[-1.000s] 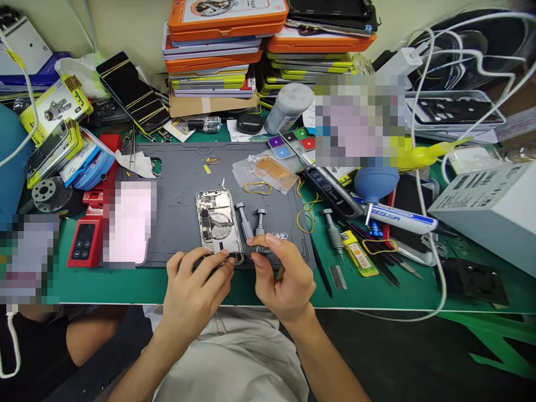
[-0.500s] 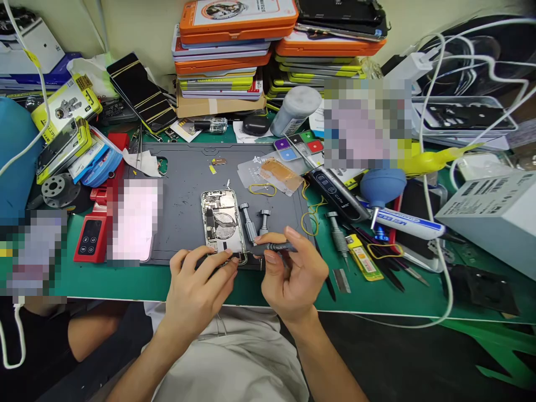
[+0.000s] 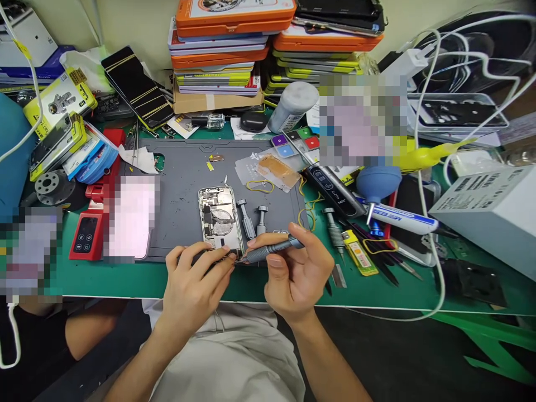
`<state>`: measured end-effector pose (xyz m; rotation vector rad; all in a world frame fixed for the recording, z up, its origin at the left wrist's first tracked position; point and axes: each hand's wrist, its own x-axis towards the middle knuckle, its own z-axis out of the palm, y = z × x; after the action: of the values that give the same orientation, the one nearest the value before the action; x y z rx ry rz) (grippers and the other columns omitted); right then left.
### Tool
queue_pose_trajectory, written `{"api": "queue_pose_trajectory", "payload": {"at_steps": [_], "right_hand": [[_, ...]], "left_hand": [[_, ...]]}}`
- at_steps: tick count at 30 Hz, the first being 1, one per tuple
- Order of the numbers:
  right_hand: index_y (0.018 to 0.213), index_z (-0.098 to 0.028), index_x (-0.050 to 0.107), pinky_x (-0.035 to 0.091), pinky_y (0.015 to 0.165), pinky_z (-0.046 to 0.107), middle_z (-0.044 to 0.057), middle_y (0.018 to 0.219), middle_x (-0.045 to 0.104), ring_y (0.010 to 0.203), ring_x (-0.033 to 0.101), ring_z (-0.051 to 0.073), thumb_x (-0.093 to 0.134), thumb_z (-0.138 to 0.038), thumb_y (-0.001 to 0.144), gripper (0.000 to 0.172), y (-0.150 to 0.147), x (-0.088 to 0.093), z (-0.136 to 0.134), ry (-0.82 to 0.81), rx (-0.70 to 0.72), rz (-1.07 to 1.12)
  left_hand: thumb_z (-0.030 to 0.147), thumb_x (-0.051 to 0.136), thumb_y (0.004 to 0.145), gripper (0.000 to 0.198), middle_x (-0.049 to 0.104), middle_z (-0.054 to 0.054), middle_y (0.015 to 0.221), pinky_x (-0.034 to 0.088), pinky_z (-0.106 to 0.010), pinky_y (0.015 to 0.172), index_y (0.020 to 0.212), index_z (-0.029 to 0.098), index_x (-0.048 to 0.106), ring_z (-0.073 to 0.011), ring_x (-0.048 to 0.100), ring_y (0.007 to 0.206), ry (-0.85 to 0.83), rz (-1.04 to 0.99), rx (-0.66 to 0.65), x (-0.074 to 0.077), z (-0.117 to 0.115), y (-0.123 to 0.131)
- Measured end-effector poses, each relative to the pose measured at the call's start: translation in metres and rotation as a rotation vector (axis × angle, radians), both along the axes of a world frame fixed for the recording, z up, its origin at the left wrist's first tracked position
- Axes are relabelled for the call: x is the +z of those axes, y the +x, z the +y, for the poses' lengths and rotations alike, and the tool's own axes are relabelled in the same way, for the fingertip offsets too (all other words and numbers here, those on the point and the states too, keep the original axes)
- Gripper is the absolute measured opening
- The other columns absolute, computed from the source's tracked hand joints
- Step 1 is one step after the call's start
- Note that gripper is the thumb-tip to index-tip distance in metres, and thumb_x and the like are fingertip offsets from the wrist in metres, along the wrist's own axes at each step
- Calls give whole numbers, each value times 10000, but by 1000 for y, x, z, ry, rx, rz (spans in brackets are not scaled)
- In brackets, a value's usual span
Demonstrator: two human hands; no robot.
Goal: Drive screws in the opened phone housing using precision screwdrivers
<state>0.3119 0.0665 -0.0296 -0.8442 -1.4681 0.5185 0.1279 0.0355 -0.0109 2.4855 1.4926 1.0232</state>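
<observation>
Opened phone (image 3: 229, 196) on grey mat (image 3: 178, 206), left hand (image 3: 196, 276) fingers slightly apart on its lower end, grip indeterminable, right hand (image 3: 299, 271) closed round grey screwdriver (image 3: 266, 251), orange case (image 3: 247, 25) marked "OPEN", barcode-labelled box (image 3: 473, 195), green worktop (image 3: 151, 283), pale wall (image 3: 142, 22) behind.

"OPEN" is printed on the front of the top orange case (image 3: 237, 21), and "BATT" can be read along the yellow box (image 3: 61, 105). White button signs are shown on the red device (image 3: 86, 237); barcodes are borne by the pale box (image 3: 481, 201), its fine print too small.
</observation>
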Motion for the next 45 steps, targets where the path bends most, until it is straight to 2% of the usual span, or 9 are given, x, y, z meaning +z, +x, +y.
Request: {"api": "queue_pose_trajectory", "payload": {"at_steps": [4, 26, 31, 35, 40, 45], "right_hand": [[1626, -286, 521, 644, 603, 323, 53, 987, 791, 763, 786, 200, 579, -209, 1130, 505, 1, 2, 3, 37, 26, -17], [1629, -265, 517, 686, 656, 336, 48, 973, 779, 773, 765, 191, 580, -186, 1118, 521, 1, -3, 3, 53, -60, -44], [1634, -250, 511, 666, 636, 312, 53, 984, 766, 770, 785, 190, 606, -190, 1108, 539, 5, -8, 6, 139, -206, -139], [1634, -211, 516, 708, 692, 342, 75, 1000, 778, 805, 813, 206, 621, -163, 1094, 552, 7, -11, 4, 245, -290, -296], [1603, -223, 510, 716, 661, 335, 80, 1005, 789, 807, 822, 211, 577, -169, 1109, 501, 4, -11, 2, 231, -276, -376], [1628, -222, 504, 719, 677, 350, 83, 1017, 795, 816, 829, 217, 584, -159, 1102, 536, 3, -13, 2, 220, -262, -370]], "left_hand": [[190, 722, 1093, 116, 887, 12, 1143, 390, -443, 988, 1167, 240, 797, -253, 726, 1110, 2, 2, 9, -1, -1, 1], [188, 725, 1088, 117, 886, 16, 1152, 387, -451, 988, 1162, 241, 798, -252, 719, 1125, -3, -2, 7, -2, -1, 1], [178, 739, 1077, 129, 887, 15, 1155, 390, -447, 984, 1174, 241, 795, -249, 725, 1121, 4, 6, 10, -2, -1, 0], [172, 733, 1077, 139, 887, 1, 1163, 397, -445, 983, 1183, 240, 792, -246, 729, 1121, 4, 12, 7, -1, -1, 0], [182, 708, 1090, 125, 881, -9, 1181, 395, -448, 992, 1164, 243, 788, -242, 726, 1121, -2, 16, 9, 1, -1, 1], [180, 729, 1073, 118, 873, -28, 1170, 399, -444, 992, 1148, 239, 798, -237, 727, 1121, -14, 12, 17, 1, -1, 1]]}}
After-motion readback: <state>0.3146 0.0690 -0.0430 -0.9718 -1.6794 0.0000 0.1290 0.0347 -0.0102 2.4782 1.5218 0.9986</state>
